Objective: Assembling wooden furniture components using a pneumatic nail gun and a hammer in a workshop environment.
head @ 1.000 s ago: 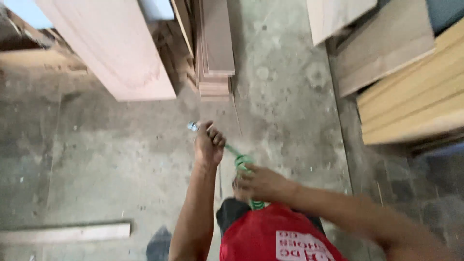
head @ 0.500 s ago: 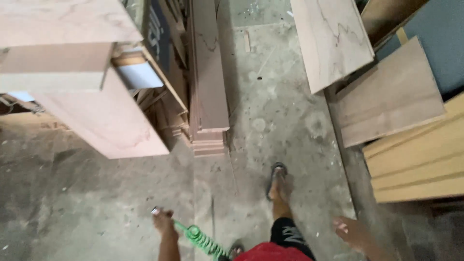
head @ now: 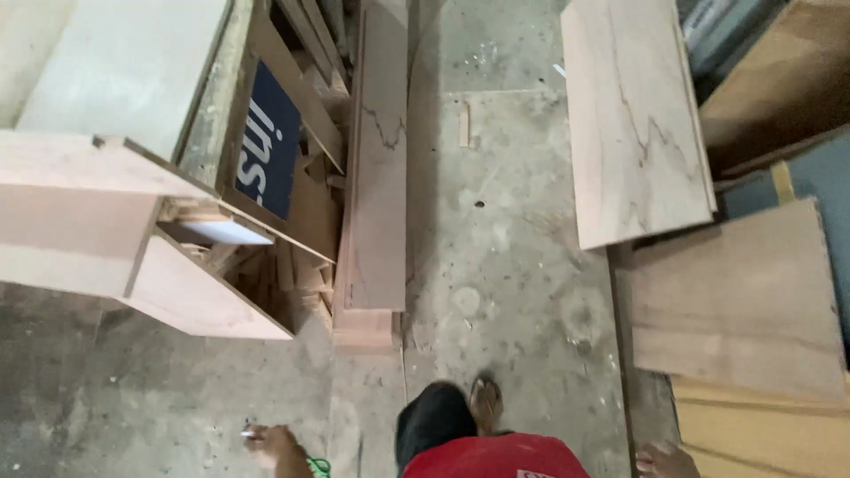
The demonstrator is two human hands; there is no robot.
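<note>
My left hand (head: 273, 443) is at the bottom edge, closed around a small tool with a pale tip; a green coiled hose (head: 319, 466) hangs from it. My right hand (head: 666, 462) shows only partly at the bottom right corner, near stacked boards, and I cannot tell what its fingers are doing. My red shirt, dark shorts and one sandalled foot (head: 485, 405) are between them on the concrete floor (head: 513, 248).
A stack of long narrow boards (head: 376, 177) lies ahead on the floor. A plywood cabinet (head: 133, 204) with a blue sign panel (head: 266, 150) stands at the left. Large plywood sheets (head: 637, 115) and brown boards (head: 739, 301) lean at the right.
The view has swung forward along the floor. Both hands dropped towards the bottom edge, and my right hand let go of the green hose and swung out to the right.
</note>
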